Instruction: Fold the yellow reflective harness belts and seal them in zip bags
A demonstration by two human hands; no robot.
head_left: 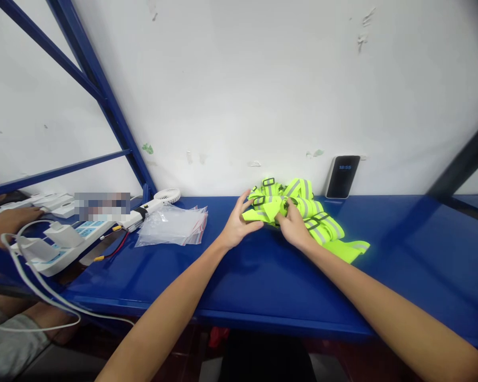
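Observation:
A heap of neon yellow reflective straps (pixel 316 220) with grey stripes and black buckles lies on the blue table (pixel 239 284), near the wall. My left hand (pixel 238 220) is at the heap's left edge, its thumb apart from the fingers and a yellow flap between them. From the front, my right hand (pixel 292 223) reaches into the middle of the heap, its fingers closed on the yellow material. Its fingertips are partly hidden in the folds. One loose yellow end stretches out to the right.
Clear plastic zip bags (pixel 173 225) lie to the left, beside a white handheld fan (pixel 168 196). Further left are a power strip (pixel 74 246) with cables and another person's arm. A phone (pixel 342 176) leans on the wall. Blue frame posts stand at both sides.

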